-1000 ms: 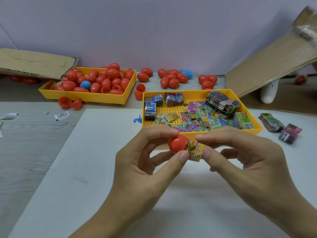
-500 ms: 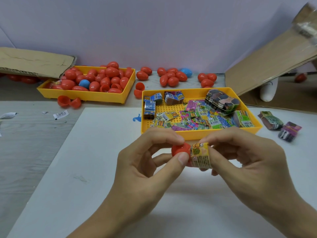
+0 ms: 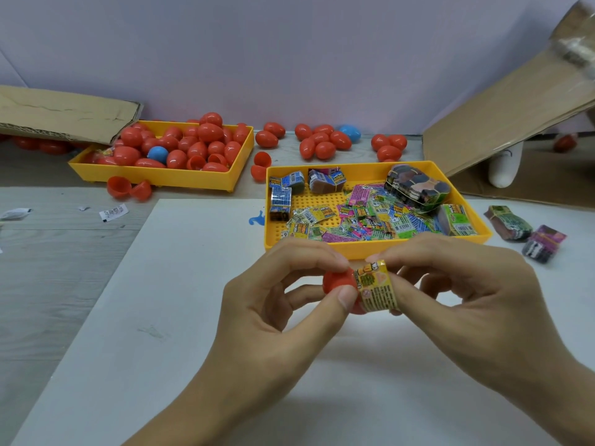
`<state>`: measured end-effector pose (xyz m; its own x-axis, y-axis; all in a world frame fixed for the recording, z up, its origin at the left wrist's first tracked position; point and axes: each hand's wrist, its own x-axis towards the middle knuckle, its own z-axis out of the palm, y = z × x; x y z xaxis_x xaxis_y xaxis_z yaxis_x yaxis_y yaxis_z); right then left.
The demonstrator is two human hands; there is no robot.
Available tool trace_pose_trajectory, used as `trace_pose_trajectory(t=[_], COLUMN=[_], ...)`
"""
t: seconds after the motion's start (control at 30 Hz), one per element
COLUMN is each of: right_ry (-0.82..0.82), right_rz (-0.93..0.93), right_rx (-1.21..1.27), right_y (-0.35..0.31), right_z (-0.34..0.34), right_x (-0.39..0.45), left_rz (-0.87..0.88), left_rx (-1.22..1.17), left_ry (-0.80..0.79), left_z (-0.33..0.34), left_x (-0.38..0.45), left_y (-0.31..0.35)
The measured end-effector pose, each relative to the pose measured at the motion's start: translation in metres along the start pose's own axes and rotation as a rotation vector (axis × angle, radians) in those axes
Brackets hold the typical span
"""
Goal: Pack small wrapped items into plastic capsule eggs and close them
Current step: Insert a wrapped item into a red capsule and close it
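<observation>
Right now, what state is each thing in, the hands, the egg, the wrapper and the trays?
Left hand: pinches the red egg half.
Right hand: holds the wrapper.
Egg half: open, wrapper at its mouth.
Wrapper: curled, mostly outside the egg.
Near tray: holds loose wrappers and bundles.
Far tray: piled with eggs, mostly closed.

Cardboard flap far left, cardboard sheet leaning right, white board on table.

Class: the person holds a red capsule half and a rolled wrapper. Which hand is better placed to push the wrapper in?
Probably the right hand: it already pinches the yellow rolled wrapper at the mouth of the red plastic capsule half, which the left hand steadies.
</observation>
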<state>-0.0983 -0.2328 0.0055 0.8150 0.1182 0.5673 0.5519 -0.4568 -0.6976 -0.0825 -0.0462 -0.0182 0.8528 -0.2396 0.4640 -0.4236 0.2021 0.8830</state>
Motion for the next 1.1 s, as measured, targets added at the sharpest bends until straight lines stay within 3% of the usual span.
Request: trace_pose_trajectory(t=[0.57, 0.83, 1.1], right_ry=[-0.063, -0.108, -0.198], right_rz=[-0.007, 0.159, 0.475], right_rx=[-0.039, -0.024, 0.443], right_y=[-0.0052, -0.0025, -0.0053], right_z=[-0.0013, 0.0005, -0.0012], right_x=[-0.0002, 0.0000, 0.0057], left_rz=[0.016, 0.027, 0.028], left_rx=[0.004, 0.008, -0.001], left_ry=[0.076, 0.092, 0.135], left_z=[0.0024, 0.0003, 0.0010], left_x=[-0.0014, -0.0018, -0.0016], left_y=[-0.0040, -0.0017, -0.0006])
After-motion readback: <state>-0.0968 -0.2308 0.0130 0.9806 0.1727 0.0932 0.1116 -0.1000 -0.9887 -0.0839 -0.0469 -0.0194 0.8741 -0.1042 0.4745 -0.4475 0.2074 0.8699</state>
